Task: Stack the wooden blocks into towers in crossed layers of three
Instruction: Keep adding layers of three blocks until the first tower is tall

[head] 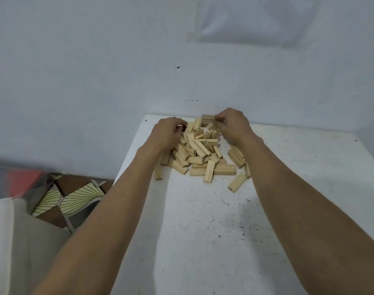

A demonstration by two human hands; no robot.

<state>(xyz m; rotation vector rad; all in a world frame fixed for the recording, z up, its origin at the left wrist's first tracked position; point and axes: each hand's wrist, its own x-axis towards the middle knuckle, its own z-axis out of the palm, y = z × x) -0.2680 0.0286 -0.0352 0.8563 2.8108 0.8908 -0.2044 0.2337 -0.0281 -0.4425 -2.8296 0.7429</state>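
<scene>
White speckled bench [203,220] pushed up against a pale wall, with a messy pile of wooden blocks [200,154] near its far end. Right grip [230,126] is at the pile's far right, fingers pinching a shadowed block [207,119]. Left grip [168,130] is curled up at the pile's left edge, can't tell if it's holding anything.

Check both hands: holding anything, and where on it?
Right hand pinches the small stack of pale wooden blocks at its right end. Left hand curls at the loose pile's far-left edge; grip cannot be told.
</scene>
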